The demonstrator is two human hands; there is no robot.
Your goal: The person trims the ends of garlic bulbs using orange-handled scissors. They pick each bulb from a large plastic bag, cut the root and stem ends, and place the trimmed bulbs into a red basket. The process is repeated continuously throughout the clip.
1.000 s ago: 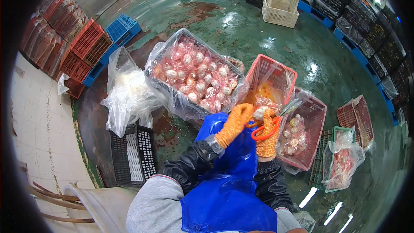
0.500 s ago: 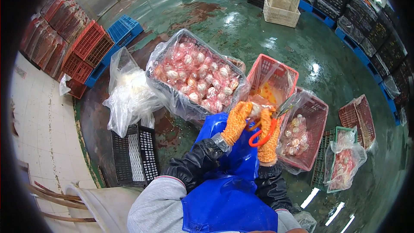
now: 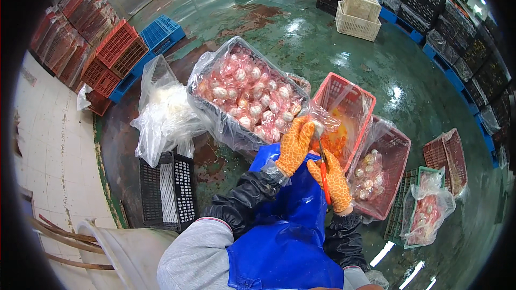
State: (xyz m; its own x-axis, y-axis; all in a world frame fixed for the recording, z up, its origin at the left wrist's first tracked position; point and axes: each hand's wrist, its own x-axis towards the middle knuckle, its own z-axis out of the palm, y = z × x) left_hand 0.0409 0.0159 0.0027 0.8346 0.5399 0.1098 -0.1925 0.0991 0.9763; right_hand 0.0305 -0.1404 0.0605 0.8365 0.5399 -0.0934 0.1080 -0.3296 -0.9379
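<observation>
Head view: the fingers of the left hand, in an orange patterned glove, were clamped on a pale ball, roundish and whitish, with crinkled clear-pinkish film fanning out beyond the fingertips. Those fingers hid part of it. Fingers of the right hand, gloved alike, were closed around the red handles of scissors, whose blades pointed up at the ball; whether they touched it could not be told. Just below the fingers spread a blue apron.

Right behind the fingers stood a red crate with orange-yellow contents, partly covered by the film. To the fingers' right, a dark red crate held more film-wrapped balls; to their upper left, a lined dark crate was heaped with them. Further left of the fingers lay clear plastic bags, with a black crate below. Well beyond the fingers, cream crates stood on the wet green floor.
</observation>
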